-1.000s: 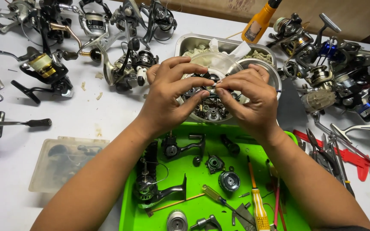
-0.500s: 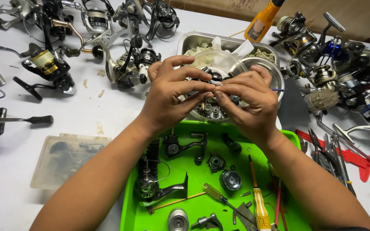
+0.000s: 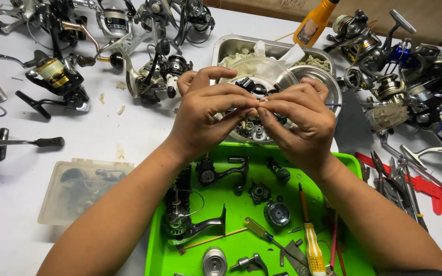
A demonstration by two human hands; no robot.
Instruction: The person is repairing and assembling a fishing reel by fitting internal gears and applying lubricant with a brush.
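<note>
At frame centre, our left hand [image 3: 208,115] and right hand [image 3: 297,122] pinch a tiny part together over the round clear plastic bowl [image 3: 254,69], catching drops.

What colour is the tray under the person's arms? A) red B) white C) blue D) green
D: the tray below both forearms is bright green, and it holds dark reel parts and screwdrivers, while the left hand and right hand pinch something small above it.
</note>
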